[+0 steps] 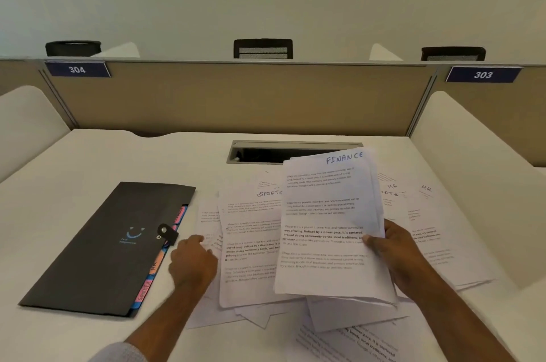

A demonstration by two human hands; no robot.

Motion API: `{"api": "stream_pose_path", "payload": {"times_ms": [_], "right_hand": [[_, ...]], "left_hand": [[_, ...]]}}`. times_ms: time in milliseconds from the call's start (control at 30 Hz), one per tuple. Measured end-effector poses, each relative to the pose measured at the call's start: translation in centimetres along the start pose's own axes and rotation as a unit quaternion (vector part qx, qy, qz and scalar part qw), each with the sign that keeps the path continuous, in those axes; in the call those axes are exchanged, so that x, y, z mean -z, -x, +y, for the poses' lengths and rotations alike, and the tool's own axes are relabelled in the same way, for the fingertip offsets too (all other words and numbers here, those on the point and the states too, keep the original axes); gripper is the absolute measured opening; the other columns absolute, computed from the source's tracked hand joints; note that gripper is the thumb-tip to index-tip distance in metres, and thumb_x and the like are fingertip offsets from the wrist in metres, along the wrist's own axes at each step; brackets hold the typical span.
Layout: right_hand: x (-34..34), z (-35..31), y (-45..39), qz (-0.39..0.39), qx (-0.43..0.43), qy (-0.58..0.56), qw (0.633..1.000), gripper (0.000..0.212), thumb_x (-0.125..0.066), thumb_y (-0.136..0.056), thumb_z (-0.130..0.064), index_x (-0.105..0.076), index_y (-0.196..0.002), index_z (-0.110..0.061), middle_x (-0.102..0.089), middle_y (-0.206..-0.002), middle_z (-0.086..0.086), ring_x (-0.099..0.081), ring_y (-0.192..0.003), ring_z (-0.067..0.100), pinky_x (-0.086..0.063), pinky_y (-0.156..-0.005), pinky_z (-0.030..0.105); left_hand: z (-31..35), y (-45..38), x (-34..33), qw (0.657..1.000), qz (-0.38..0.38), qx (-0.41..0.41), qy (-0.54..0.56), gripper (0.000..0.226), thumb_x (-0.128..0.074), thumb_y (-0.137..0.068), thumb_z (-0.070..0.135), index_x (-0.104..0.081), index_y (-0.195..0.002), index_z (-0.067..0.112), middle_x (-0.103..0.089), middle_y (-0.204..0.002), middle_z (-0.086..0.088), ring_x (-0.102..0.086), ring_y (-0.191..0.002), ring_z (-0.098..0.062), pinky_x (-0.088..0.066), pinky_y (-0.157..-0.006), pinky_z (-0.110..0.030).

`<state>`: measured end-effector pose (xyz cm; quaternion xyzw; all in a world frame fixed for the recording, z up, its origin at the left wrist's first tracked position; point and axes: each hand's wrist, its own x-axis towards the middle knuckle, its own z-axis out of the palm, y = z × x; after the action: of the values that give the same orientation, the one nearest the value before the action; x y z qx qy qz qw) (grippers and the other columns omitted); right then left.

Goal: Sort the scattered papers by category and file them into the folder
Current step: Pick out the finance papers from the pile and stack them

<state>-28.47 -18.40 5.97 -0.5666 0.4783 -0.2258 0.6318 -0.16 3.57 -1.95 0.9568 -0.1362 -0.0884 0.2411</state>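
The right hand [396,255] grips a small stack headed FINANCE [328,222], thumb across its right edge, and holds it tilted up off the table [74,154], probably so the heading can be read and the sheets kept apart as one category. The left hand [193,261] reaches toward 12 o'clock with its fingers curled down onto the left edge of the scattered papers [251,243]; whether it pinches a sheet or only presses on it I cannot tell. Those loose sheets spread from the centre out to 3 o'clock, some headed SPORTS, some HR. The dark folder [109,246] lies shut at 9 o'clock, just beside the pile, its coloured tabs [153,268] poking out toward the papers, handy for filing once the sorting is done. Judging by the mess, sorting is at an early stage
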Motion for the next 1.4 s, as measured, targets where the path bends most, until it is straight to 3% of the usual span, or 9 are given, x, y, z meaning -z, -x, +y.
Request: {"api": "stream_pose_path", "payload": {"times_ms": [167,300,467,567,700,833,1067,1167,1400], "right_hand": [[-0.4,0.4,0.0,-0.001,-0.008,-0.013,1.0,0.025,-0.059,-0.092,0.0,-0.064,-0.112,-0.012,-0.073,-0.099,0.007,-0.07,-0.087,0.03,-0.059,-0.064,0.034],[-1.0,0.7,0.1,-0.009,-0.009,-0.009,1.0,0.024,-0.059,-0.092,-0.002,-0.063,-0.113,-0.012,-0.073,-0.1,0.007,-0.071,-0.088,0.029,-0.059,-0.065,0.036],[-1.1,0.6,0.1,-0.008,-0.008,-0.009,1.0,0.023,-0.059,-0.092,-0.002,-0.062,-0.113,-0.011,-0.072,-0.1,0.006,-0.07,-0.088,0.029,-0.057,-0.065,0.036],[-0.8,0.5,0.2,-0.006,-0.006,-0.008,1.0,0.024,-0.059,-0.092,-0.002,-0.062,-0.114,-0.011,-0.072,-0.101,0.007,-0.07,-0.088,0.03,-0.057,-0.067,0.037],[-0.5,0.2,0.4,0.0,-0.007,-0.019,1.0,0.024,-0.058,-0.092,0.0,-0.062,-0.113,-0.011,-0.072,-0.1,0.006,-0.069,-0.088,0.03,-0.056,-0.066,0.035],[-0.3,0.0,0.5,0.006,-0.008,-0.022,1.0,0.025,-0.057,-0.092,0.001,-0.061,-0.115,-0.009,-0.071,-0.104,0.01,-0.068,-0.088,0.029,-0.055,-0.061,0.032],[-0.5,-0.2,0.6,0.016,-0.008,-0.028,0.999,0.025,-0.056,-0.093,0.0,-0.061,-0.115,-0.011,-0.071,-0.099,0.005,-0.069,-0.086,0.027,-0.056,-0.053,0.026],[-0.3,-0.4,0.6,0.019,-0.008,-0.026,0.999,0.025,-0.057,-0.093,-0.001,-0.061,-0.115,-0.012,-0.071,-0.101,0.006,-0.069,-0.087,0.028,-0.056,-0.051,0.026],[0.3,-0.4,-0.1,0.052,-0.003,-0.045,0.998,0.025,-0.057,-0.092,0.001,-0.06,-0.114,-0.012,-0.069,-0.098,0.007,-0.067,-0.088,0.03,-0.055,-0.065,0.036]], "left_hand": [[-0.6,-0.4,-0.3,0.997,-0.053,0.04,0.047,0.069,-0.077,-0.079,0.029,-0.041,-0.134,0.007,-0.046,-0.135,-0.019,-0.054,-0.117,-0.035,-0.049,-0.093,-0.047],[-0.2,-0.7,0.1,0.988,-0.134,0.034,0.071,0.042,-0.077,-0.077,0.038,-0.053,-0.099,0.011,-0.064,-0.103,-0.006,-0.061,-0.086,-0.019,-0.051,-0.07,-0.031],[0.6,-0.3,0.1,0.978,-0.152,-0.024,0.144,0.035,-0.057,-0.086,0.058,-0.061,-0.085,0.023,-0.067,-0.085,0.007,-0.064,-0.08,-0.015,-0.049,-0.072,-0.031],[1.1,0.1,0.5,0.979,-0.093,-0.075,0.164,0.045,-0.041,-0.093,0.06,-0.061,-0.083,0.021,-0.066,-0.079,0.007,-0.065,-0.075,-0.014,-0.048,-0.063,-0.026],[1.9,-0.1,2.6,0.972,0.088,-0.099,0.193,0.015,-0.047,-0.098,0.018,-0.058,-0.094,0.009,-0.063,-0.082,0.0,-0.064,-0.076,-0.023,-0.044,-0.055,-0.023],[3.1,-1.1,6.0,0.938,0.219,-0.066,0.259,0.011,-0.056,-0.092,0.005,-0.06,-0.103,0.007,-0.064,-0.096,-0.007,-0.059,-0.082,-0.023,-0.049,-0.064,-0.031],[3.4,-4.6,11.0,0.872,0.294,0.028,0.391,0.034,-0.065,-0.088,0.008,-0.056,-0.119,-0.001,-0.063,-0.12,-0.022,-0.061,-0.108,-0.037,-0.049,-0.088,-0.04],[3.5,-4.7,11.7,0.872,0.255,0.032,0.415,0.038,-0.066,-0.089,0.009,-0.055,-0.123,-0.001,-0.062,-0.124,-0.02,-0.061,-0.11,-0.033,-0.05,-0.09,-0.038],[2.8,-1.8,5.1,0.906,0.073,0.003,0.417,0.026,-0.064,-0.088,0.004,-0.062,-0.114,0.002,-0.066,-0.106,-0.011,-0.063,-0.092,-0.027,-0.051,-0.08,-0.037]]}}
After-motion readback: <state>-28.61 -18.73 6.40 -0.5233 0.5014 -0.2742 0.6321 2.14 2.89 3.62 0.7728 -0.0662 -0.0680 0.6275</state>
